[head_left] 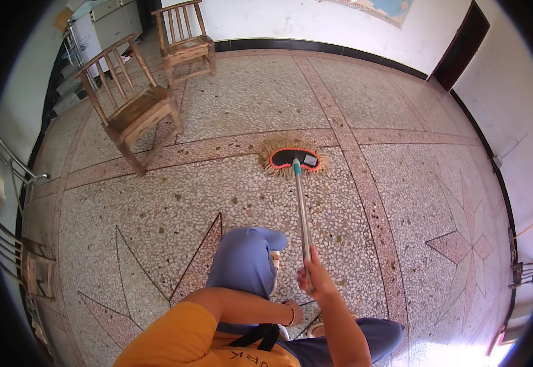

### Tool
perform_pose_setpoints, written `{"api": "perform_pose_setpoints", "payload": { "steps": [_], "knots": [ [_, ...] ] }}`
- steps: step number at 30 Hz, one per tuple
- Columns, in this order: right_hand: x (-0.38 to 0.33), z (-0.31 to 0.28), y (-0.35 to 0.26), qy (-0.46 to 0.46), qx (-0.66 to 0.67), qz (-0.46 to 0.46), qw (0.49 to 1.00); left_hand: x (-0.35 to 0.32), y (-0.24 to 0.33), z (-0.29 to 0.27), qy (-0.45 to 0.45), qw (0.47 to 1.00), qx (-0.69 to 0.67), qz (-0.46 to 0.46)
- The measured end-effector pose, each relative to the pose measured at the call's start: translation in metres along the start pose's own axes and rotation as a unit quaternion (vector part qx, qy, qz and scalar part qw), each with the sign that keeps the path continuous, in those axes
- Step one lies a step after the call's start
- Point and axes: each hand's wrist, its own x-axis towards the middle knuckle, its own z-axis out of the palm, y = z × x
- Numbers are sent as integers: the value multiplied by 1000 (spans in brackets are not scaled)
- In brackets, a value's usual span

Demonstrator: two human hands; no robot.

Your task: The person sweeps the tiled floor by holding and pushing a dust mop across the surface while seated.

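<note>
A mop with a silver pole stretches forward from me across the speckled floor. Its oval head has tan, shaggy fringe, a black top with an orange-red edge and a teal joint, and it lies flat on the floor. My right hand is wrapped round the near part of the pole. Across my body reaches my left arm, with a bracelet at the wrist. My left hand is low beside my legs, just left of the right forearm; its fingers are hidden, so whether it touches the pole cannot be seen.
Two wooden chairs stand at the far left, near a white cabinet. Another wooden chair is by the left wall, below a metal rail. A small dark stool sits by the right wall. A dark doorway is at the far right.
</note>
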Motion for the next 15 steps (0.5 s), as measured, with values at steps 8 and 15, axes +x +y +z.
{"api": "perform_pose_setpoints", "payload": {
  "steps": [8,15],
  "knots": [
    [-191,-4,48,-2,83,124,989,-19,-7,-5,-11,999,3,40],
    [-113,-12,28,-45,-16,99,994,-13,-10,-10,-69,997,-15,19]
  ]
}}
